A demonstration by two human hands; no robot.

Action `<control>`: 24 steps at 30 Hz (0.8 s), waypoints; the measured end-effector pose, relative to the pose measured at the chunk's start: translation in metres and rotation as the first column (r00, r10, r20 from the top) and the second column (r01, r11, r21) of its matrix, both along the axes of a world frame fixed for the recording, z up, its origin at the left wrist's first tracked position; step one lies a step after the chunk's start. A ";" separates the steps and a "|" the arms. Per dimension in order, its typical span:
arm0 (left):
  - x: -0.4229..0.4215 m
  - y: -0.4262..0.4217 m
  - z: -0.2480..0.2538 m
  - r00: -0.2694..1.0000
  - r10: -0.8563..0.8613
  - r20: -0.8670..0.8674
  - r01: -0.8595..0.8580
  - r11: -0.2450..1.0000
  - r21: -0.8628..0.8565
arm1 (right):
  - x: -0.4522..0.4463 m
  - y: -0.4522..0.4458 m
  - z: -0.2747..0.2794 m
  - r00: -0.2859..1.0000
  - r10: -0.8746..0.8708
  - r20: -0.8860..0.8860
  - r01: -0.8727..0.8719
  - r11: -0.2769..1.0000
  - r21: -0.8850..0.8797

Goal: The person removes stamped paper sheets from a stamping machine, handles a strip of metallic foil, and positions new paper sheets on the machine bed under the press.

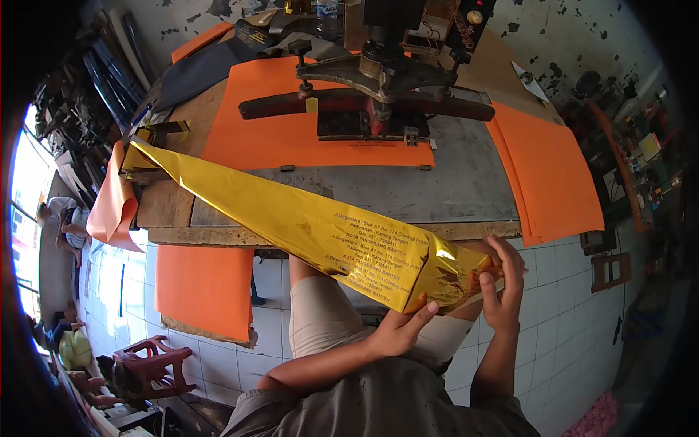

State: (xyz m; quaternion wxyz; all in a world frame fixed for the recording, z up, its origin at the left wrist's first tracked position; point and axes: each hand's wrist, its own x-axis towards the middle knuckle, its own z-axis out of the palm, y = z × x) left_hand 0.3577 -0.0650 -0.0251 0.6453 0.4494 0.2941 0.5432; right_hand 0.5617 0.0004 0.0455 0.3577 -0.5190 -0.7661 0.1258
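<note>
A long strip of shiny gold foil stretches from the left side of the bench down to my lap, with rows of address text showing on its lower part. My left hand grips its near edge, thumb on top and the other fingers hidden beneath. My right hand curls round the crumpled right end of the foil, fingers bent against it. Behind the foil stands a stamping press with a dark crossbar. Under its head lies an orange sheet on the grey metal bed.
Stacked orange sheets hang over the bench's right corner. More orange sheets rest below the bench, left of my legs. A water bottle stands at the back. A red plastic stool and other people are at the left.
</note>
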 end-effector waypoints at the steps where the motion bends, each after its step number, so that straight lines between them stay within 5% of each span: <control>1: 0.000 0.000 0.002 1.000 -0.006 -0.005 0.006 1.000 -0.010 | 0.002 0.000 -0.001 1.000 -0.006 -0.004 0.006 1.000 -0.019; 15: -0.008 -0.003 -0.003 0.995 -0.097 -0.013 0.096 0.993 -0.063 | 0.013 -0.005 -0.014 0.995 -0.085 -0.051 0.078 0.988 -0.135; 17: -0.014 -0.011 0.001 0.992 0.104 -0.072 -0.105 0.994 -0.009 | 0.013 -0.006 -0.018 0.996 -0.023 -0.091 0.010 0.989 -0.150; 19: -0.053 -0.023 -0.049 0.990 0.137 0.028 -0.134 0.986 -0.101 | 0.009 -0.013 -0.030 0.986 0.030 -0.164 -0.078 0.952 -0.296; 21: -0.078 -0.026 -0.059 0.889 0.293 0.351 -0.245 0.953 -0.176 | 0.000 -0.017 -0.041 0.976 0.110 -0.186 -0.167 0.931 -0.325; 22: -0.091 -0.022 -0.043 0.832 0.494 0.254 -0.459 0.869 -0.187 | -0.005 -0.018 -0.045 0.967 0.155 -0.201 -0.221 0.906 -0.362; 24: -0.133 -0.026 -0.051 0.738 0.620 0.265 -0.575 0.784 -0.233 | -0.016 -0.021 -0.059 0.932 0.255 -0.258 -0.347 0.834 -0.429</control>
